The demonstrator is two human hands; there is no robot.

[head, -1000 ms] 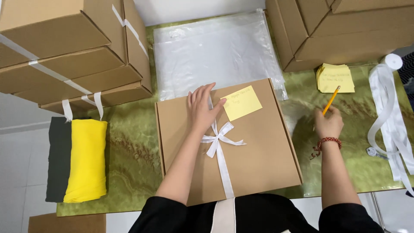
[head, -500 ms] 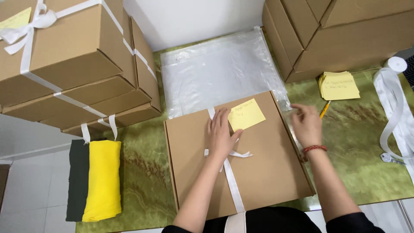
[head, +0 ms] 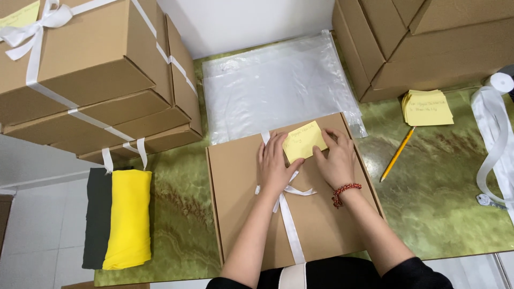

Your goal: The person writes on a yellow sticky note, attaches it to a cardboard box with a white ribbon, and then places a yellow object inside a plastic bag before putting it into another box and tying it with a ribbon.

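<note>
A flat brown cardboard box [head: 241, 214] tied with a white ribbon [head: 289, 225] lies in front of me on the green marbled table [head: 176, 208]. A yellow sticky note [head: 303, 141] sits on the box lid near its far edge. My left hand [head: 274, 165] rests flat on the lid beside the bow, fingers touching the note's left edge. My right hand [head: 337, 158], with a red bead bracelet at the wrist, presses on the note's right side.
A yellow pencil [head: 397, 153] and a pad of yellow notes [head: 426, 107] lie to the right, next to a white ribbon roll [head: 495, 123]. Clear plastic bags [head: 273, 85] lie behind the box. Stacked ribbon-tied boxes [head: 91, 75] stand left, plain boxes [head: 428, 43] right. Folded yellow and dark cloth [head: 120, 219] lies at left.
My right hand put the pencil down on the table and came onto the box. Both hands now press the yellow note on the lid.
</note>
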